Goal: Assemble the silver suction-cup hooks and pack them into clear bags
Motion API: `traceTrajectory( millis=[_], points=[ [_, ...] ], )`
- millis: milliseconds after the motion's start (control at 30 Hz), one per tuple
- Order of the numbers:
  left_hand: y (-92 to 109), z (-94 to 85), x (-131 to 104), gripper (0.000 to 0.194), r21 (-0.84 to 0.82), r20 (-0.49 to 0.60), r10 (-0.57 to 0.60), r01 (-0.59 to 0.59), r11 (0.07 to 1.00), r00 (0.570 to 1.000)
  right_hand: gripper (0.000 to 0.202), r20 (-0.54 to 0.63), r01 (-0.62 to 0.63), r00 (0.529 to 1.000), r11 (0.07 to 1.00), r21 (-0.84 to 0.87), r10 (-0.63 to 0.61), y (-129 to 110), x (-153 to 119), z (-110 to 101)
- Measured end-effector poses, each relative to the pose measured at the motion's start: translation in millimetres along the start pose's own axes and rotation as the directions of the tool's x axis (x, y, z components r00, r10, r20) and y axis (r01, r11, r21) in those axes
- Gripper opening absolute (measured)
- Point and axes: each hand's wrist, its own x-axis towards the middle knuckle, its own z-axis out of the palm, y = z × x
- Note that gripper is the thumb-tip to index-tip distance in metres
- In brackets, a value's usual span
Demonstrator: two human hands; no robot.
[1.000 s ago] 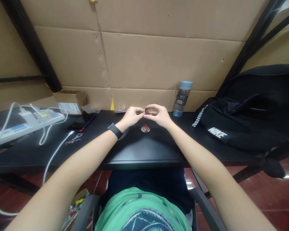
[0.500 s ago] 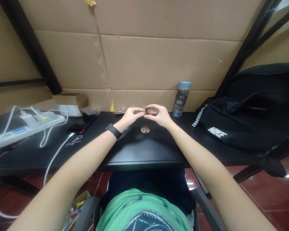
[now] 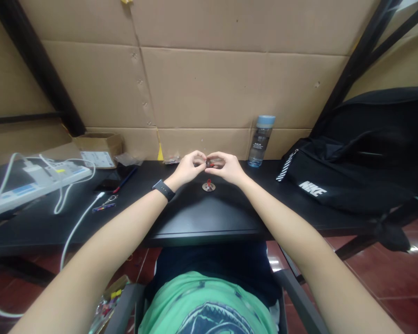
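A small shiny metal finger cymbal point(image 3: 209, 187) lies on the black table, its red loop standing up from the middle. Just beyond it, my two hands meet over the tabletop around a second finger cymbal point(image 3: 208, 163), seen nearly edge-on and largely covered by fingers. A bit of red shows on its right side, within the curl of my right hand point(image 3: 227, 167). My left hand point(image 3: 188, 168), below a dark wristwatch, pinches the cymbal's left side between thumb and fingers. The right thumb and fingers close on it from the other side.
A water bottle point(image 3: 261, 141) stands at the back right, beside a black bag point(image 3: 337, 176). On the left are a power strip point(image 3: 38, 185) with white cables, an open cardboard box point(image 3: 99, 150), a phone point(image 3: 107, 184) and a keyring point(image 3: 105, 204). Cardboard panels the back.
My fingers have shifted slightly around the held cymbal, and the left fingers are more arched. The cymbal on the table stays put; the whole view has shifted a little.
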Motion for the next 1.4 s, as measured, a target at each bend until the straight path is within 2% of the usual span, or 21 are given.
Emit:
traceTrajectory(
  millis=[133,267,500,700,833,1000,1167,1400],
  points=[
    [-4,1.8,2,0.032,-0.008,0.009,-0.001,0.001,1.000,1.000,0.044,-0.031,0.015,0.999,1.000,-0.011,-0.015,-3,1,0],
    [-2,3.0,0,0.048,-0.048,0.057,-0.024,0.027,0.999,0.998,0.043,-0.070,0.065,0.995,0.995,-0.074,-0.070,-6,1,1],
    [9,4.9,-6,0.052,-0.142,0.118,-0.088,0.104,0.984,0.989,0.040,-0.044,0.117,0.991,0.975,-0.188,-0.127,-7,1,1],
    [14,5.1,-7,0.056,-0.169,0.101,-0.136,0.151,0.974,0.986,0.044,-0.020,0.120,0.992,0.974,-0.192,-0.127,-5,2,-1],
    [15,4.6,-6,0.054,-0.153,0.065,-0.131,0.139,0.978,0.989,0.031,0.012,0.150,0.988,0.960,-0.238,-0.151,-2,4,-4],
    [22,5.2,-8,0.052,-0.159,0.086,-0.128,0.140,0.977,0.988,0.010,0.011,0.191,0.980,0.919,-0.346,-0.199,-1,5,-6],
    [25,6.0,-9,0.053,-0.163,0.107,-0.117,0.134,0.977,0.987,0.007,-0.031,0.171,0.980,0.904,-0.391,-0.198,-1,5,-6],
    [17,4.7,-7,0.052,-0.154,0.111,-0.098,0.114,0.982,0.989,0.005,-0.029,0.171,0.979,0.893,-0.416,-0.201,2,5,-6]
  ],
)
